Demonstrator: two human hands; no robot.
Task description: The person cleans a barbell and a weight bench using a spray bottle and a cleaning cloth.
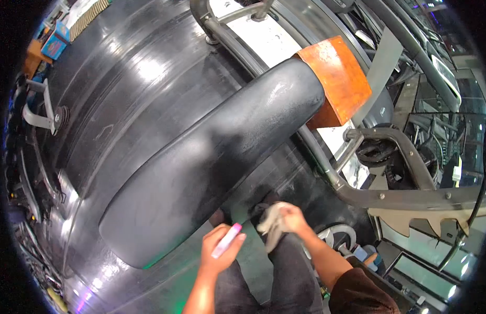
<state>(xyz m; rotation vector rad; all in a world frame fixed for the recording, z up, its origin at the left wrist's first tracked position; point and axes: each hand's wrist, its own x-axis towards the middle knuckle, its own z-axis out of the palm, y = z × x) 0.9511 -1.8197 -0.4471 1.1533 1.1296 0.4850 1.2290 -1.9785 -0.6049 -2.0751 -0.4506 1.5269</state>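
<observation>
A long black padded part (211, 162) with an orange-brown end block (337, 78) lies across a large glossy black curved surface (112, 99). My left hand (219, 250) is near the pad's lower edge and holds a small pink and white object (226, 240). My right hand (290, 217) is just right of it, closed on a crumpled pale cloth (270, 222), close to the black surface below the pad. My dark-trousered legs show beneath both hands.
A grey metal tube frame (326, 167) runs along the right of the black surface, with a toothed bracket (431, 217) at the lower right. Blue boxes (54, 44) sit at the top left. A grey clamp (41, 115) is on the left edge.
</observation>
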